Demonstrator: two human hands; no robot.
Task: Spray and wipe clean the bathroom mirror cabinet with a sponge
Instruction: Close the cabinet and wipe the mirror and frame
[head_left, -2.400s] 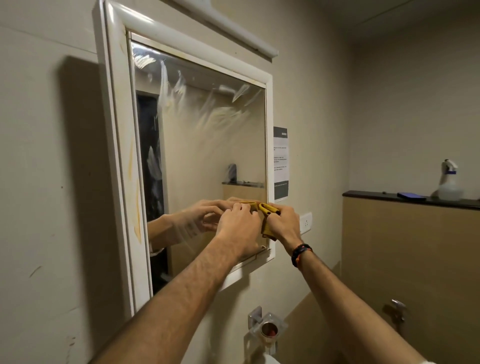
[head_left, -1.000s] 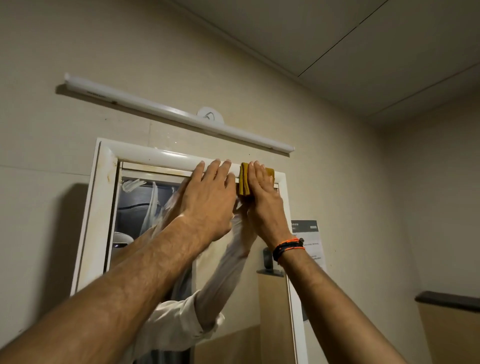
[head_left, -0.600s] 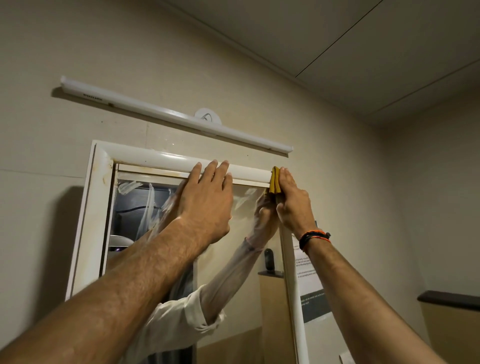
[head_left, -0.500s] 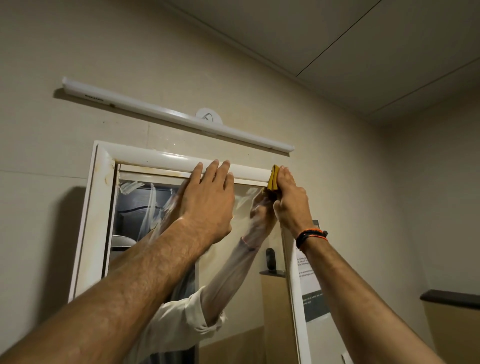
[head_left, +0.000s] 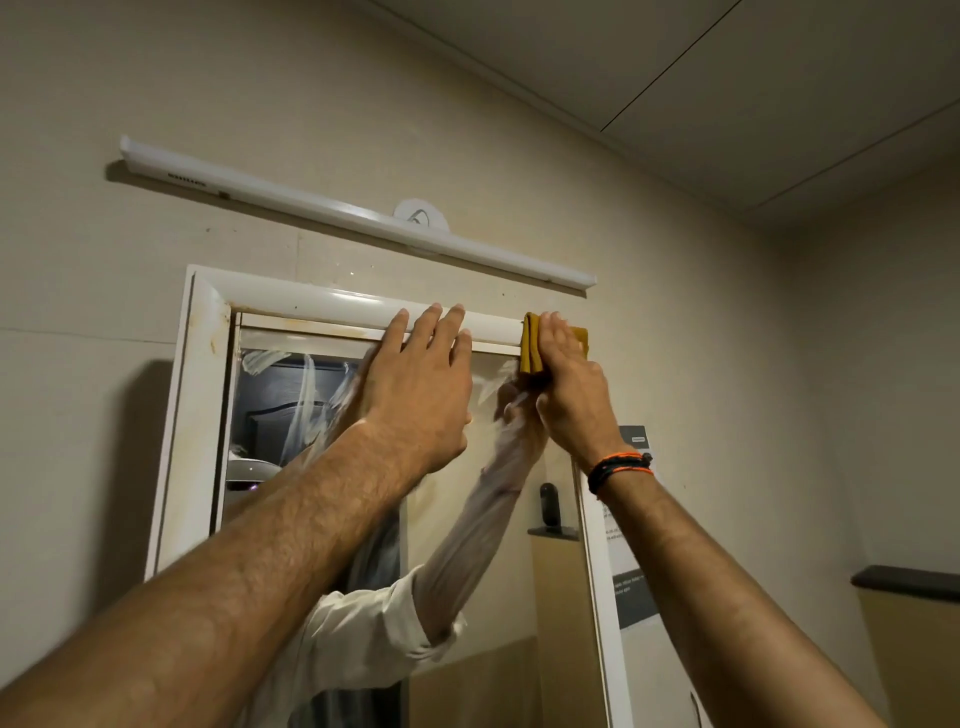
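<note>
a: where do we log the sponge (head_left: 532, 349)?
b: at the top right corner of the mirror cabinet (head_left: 332, 306), up around 1 o'clock in our view. it's a yellow folded pad lying against the white frame.

a: and the right hand (head_left: 569, 395)?
b: flat over the sponge, fingers straight and together, pressing it onto the frame. we see yellow showing at 9 o'clock of the fingers and a bit at 3 o'clock (no curl round it that we can make out).

a: left hand (head_left: 421, 384)?
b: spread open, fingers straight, tips laid on the top rail of the frame and palm over the upper glass, at 9 o'clock from the sponge. it holds nothing.

a: glass condition?
b: the mirror (head_left: 291, 415) shows pale wet streaks near its top left; both arms reflect in it.

a: surroundings?
b: a white tube light (head_left: 332, 208) is fixed to the wall at 12 o'clock above the cabinet. a printed notice (head_left: 631, 587) hangs at 3 o'clock of the frame's right side. wristbands (head_left: 618, 467), orange and dark, circle the right wrist. a dark ledge (head_left: 909, 582) sits at far 4 o'clock.
</note>
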